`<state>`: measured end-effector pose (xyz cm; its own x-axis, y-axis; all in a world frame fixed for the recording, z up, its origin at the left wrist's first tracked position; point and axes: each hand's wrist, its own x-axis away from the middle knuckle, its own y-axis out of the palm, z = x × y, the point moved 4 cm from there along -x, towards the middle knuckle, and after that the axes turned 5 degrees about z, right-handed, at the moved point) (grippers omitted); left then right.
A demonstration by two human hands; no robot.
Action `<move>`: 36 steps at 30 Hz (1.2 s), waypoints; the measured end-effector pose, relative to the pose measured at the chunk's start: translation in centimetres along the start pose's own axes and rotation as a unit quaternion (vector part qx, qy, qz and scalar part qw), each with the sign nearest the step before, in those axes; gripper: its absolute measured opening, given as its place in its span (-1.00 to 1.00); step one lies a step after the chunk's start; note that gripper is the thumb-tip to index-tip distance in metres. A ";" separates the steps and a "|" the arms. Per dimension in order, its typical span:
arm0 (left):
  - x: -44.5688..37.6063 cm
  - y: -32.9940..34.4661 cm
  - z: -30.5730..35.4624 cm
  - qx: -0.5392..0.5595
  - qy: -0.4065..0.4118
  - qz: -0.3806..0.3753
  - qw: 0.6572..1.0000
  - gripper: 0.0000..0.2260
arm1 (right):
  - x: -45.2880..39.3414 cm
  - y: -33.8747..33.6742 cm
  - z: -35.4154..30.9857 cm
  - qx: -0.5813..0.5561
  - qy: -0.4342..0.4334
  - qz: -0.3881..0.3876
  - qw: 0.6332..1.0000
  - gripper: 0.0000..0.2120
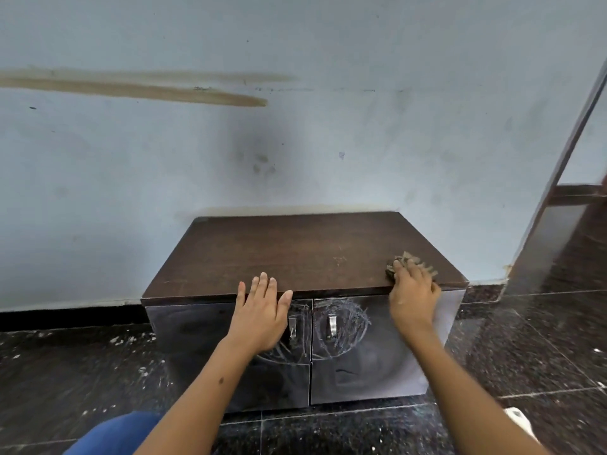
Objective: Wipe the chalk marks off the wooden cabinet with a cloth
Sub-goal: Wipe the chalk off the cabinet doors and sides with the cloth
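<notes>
A low dark wooden cabinet [262,247] stands against the wall, with two glossy doors and metal handles. White chalk scribbles [348,323] circle across both doors around the handles, and faint marks [340,259] show on the top. My right hand [414,293] grips a brownish frayed cloth [409,259] at the top's front right edge. My left hand [262,310] lies flat with straight fingers on the front edge of the top, above the left door.
A pale blue wall [295,142] with brown streaks rises behind the cabinet. Dark speckled floor tiles [82,372] surround it. A dark door frame [558,192] stands at the right. My blue-clad knee [115,435] shows at the bottom left.
</notes>
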<state>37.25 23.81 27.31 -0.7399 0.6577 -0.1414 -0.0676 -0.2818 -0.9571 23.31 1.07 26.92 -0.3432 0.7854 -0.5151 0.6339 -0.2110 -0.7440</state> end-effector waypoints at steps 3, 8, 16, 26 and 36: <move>-0.2 -0.1 -0.2 -0.011 0.009 0.022 1.000 -0.46 | 3.4 1.8 -3.7 -0.069 -0.070 0.054 0.994 -0.60; -0.4 -0.1 0.0 0.026 0.022 0.030 0.999 -0.46 | 7.2 3.3 -11.1 -0.093 -0.217 0.021 0.972 -0.55; -0.3 -0.1 -0.6 0.057 0.029 0.046 0.997 -0.31 | 6.7 4.3 -5.4 -0.154 -0.294 0.141 0.933 -0.53; -0.3 0.4 -0.6 0.018 0.072 0.072 0.995 -0.17 | 6.1 4.5 -1.5 -0.282 -0.063 0.218 0.932 -0.65; -0.8 0.3 -0.3 0.037 0.061 0.078 0.994 -0.19 | 7.6 4.9 -3.2 -0.218 -0.236 0.247 0.914 -0.74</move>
<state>38.04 23.39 27.03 -0.6587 0.6807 -0.3207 -0.0114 -0.4352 -0.9003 26.03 7.89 20.70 -0.1358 0.2964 -0.9454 0.9732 -0.1388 -0.1833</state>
